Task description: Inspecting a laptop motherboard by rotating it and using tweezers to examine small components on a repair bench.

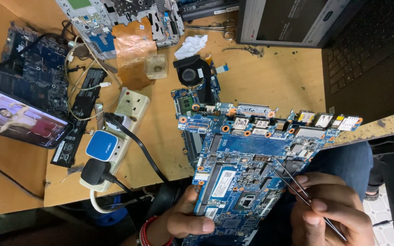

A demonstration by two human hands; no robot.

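Circuit board: blue glossy laminate, shiny metal ports. Tweezers: thin polished metal. Table: matt, scuffed wood. Power strip: smooth cream plastic. Phone: glossy glass screen. Rag: crumpled white cloth.

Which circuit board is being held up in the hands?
The big blue board at lower centre: left hand grips its edge, tweezers touch it. The dark board lies flat on the table, far left.
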